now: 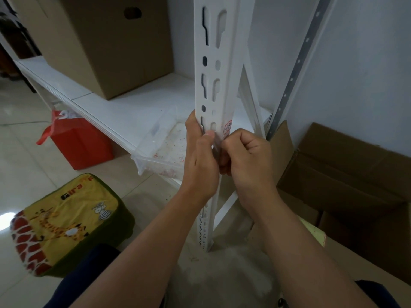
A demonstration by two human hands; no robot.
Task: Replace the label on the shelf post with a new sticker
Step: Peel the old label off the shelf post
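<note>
The small white label with red print [227, 128] sits on the right edge of the white slotted metal shelf post [216, 63], just above both of your hands, and everything about the next move hangs on that: the label lies up and slightly left of your right hand [246, 156], while the post's long axis runs straight up and down between your two hands. Your left hand [201, 156] wraps the post from the left, thumb laid across its front face just below a slot, so that grip is closed around the post and steadies it. Your right hand is curled tight, its grip narrow, with the fingertips bunched against the post's right edge right at the lower end of the label; it looks as if they pinch a clear or pale strip there, but I cannot tell whether that is the label's peeling corner or a new sticker's backing. The right hand is the nearer one to the label, touching or almost touching it. If you are peeling, I judge the pull should run along the post's length, not across it, so the paper comes off whole. A clear plastic tray [160, 152] rests on the white shelf board [124, 112] just left of the post.
</note>
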